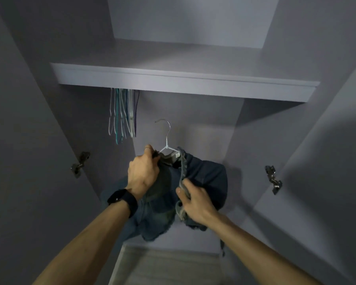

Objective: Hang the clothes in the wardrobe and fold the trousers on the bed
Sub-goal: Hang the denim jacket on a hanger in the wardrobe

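Head view, both hands grip denim garment [203, 173] on hanger [167, 138], below shelf [193, 85]

The shelf [185, 83] hides the hooks of the hangers [122, 114]; the rail is unseen.

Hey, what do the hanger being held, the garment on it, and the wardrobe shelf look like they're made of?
Hanger: the hook looks like thin bare metal wire with a dull shine; the shoulders seem white-coated, possibly plastic.
Garment: dark blue denim by the look, matte, faded in patches, with a frayed hem.
Wardrobe shelf: smooth, flat board with a matte pale grey finish, probably painted or laminated; the core does not show.
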`<state>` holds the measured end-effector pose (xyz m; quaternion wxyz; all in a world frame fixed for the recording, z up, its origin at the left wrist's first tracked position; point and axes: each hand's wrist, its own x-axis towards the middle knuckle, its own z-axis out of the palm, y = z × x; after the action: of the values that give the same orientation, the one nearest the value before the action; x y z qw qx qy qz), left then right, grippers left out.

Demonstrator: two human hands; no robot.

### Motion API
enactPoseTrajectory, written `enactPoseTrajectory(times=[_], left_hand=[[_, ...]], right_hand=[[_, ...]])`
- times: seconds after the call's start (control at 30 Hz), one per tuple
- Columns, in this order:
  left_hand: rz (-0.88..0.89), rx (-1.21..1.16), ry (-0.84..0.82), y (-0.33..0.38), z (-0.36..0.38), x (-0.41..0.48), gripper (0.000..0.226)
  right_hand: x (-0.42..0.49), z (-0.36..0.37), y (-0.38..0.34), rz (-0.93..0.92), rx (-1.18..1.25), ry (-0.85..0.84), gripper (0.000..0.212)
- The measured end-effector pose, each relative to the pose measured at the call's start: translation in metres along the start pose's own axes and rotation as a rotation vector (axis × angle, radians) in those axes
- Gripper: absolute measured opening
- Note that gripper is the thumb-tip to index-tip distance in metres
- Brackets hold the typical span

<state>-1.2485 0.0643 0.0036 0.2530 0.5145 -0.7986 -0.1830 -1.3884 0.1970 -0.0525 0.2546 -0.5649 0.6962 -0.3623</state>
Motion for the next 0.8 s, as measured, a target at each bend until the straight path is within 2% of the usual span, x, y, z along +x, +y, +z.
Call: enactPoseTrajectory(times=[0.1, 0.2, 0.23, 0.3, 0.33, 0.37, 0.4, 0.43, 0.47, 0.5, 0.57, 0.6, 0.63, 0.73, 0.8], left_hand=[[-0.004, -0.037, 0.027, 0.004, 0.009, -0.006, 0.017], [-0.007, -0.059, 0.054, 0.006, 0.014, -0.009, 0.016], [0.000, -0.085, 0.062, 0.007, 0.013, -0.008, 0.015], [0.028, -0.186, 0.078, 0.009, 0.007, -0.006, 0.012], [0.049, -0.241, 0.084, 0.010, 0.001, -0.007, 0.012], [0.071, -0.281, 0.093, 0.011, -0.004, -0.008, 0.013], [0.087, -0.305, 0.101, 0.011, -0.011, -0.009, 0.016], [0.094, -0.323, 0.114, 0.011, -0.018, -0.009, 0.017], [0.095, -0.335, 0.125, 0.011, -0.024, -0.009, 0.017], [0.096, -0.342, 0.129, 0.011, -0.029, -0.010, 0.018], [0.131, -0.330, 0.111, 0.013, -0.037, -0.010, 0.018], [0.167, -0.281, 0.080, 0.014, -0.040, -0.009, 0.020], [0.216, -0.204, 0.033, 0.014, -0.042, -0.010, 0.025], [0.362, 0.152, -0.069, 0.000, -0.055, -0.009, 0.049], [0.338, 0.349, -0.046, -0.024, -0.067, -0.006, 0.055]], right_hand=[[-0.008, 0.013, 0.006, 0.017, 0.039, -0.003, 0.026], [-0.006, 0.019, -0.009, -0.024, 0.080, 0.070, 0.025], [-0.002, 0.019, -0.010, -0.038, 0.060, 0.045, 0.023], [0.007, 0.009, -0.007, -0.018, -0.052, -0.116, 0.021], [0.012, 0.001, -0.003, 0.002, -0.102, -0.134, 0.026], [0.018, -0.011, -0.001, 0.004, -0.119, -0.031, 0.033], [0.023, -0.026, 0.001, -0.019, -0.097, 0.166, 0.038], [0.028, -0.041, 0.002, -0.065, -0.087, 0.370, 0.039], [0.034, -0.056, -0.001, -0.120, -0.103, 0.470, 0.037], [0.042, -0.068, -0.006, -0.149, -0.164, 0.407, 0.039], [0.059, -0.082, -0.020, -0.109, -0.446, 0.033, 0.045], [0.067, -0.084, -0.023, -0.084, -0.592, -0.090, 0.044], [0.073, -0.083, -0.025, -0.080, -0.695, -0.119, 0.048], [0.086, -0.090, -0.034, -0.146, -0.854, 0.024, 0.058], [0.092, -0.094, -0.035, -0.237, -0.908, 0.142, 0.058]])
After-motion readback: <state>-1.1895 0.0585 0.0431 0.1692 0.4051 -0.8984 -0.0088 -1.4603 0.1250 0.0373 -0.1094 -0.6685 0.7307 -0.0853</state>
